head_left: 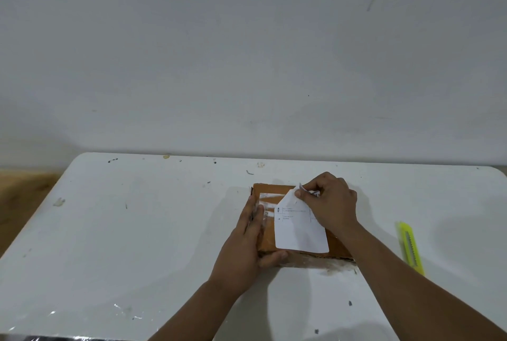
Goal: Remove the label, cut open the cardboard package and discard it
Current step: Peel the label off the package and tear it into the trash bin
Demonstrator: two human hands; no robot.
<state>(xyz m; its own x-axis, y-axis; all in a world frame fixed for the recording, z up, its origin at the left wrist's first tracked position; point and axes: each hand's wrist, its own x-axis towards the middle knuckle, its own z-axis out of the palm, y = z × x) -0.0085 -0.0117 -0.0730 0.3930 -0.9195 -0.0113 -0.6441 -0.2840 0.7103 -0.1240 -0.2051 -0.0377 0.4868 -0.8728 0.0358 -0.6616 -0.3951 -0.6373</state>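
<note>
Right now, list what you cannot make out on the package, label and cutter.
The shipping label: head view, print too small and blurred to read.
The cardboard package: head view, far right corner hidden under the right hand pinching the label.
Its left edge: head view, covered by the left hand resting on it.
The yellow utility knife: head view, too small to tell whether the blade is out.

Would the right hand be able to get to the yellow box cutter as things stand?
Probably yes, once it lets go. The right hand is pinching a peeled corner of the label, but the yellow box cutter lies uncovered on the table beside that forearm, nothing between them.
</note>
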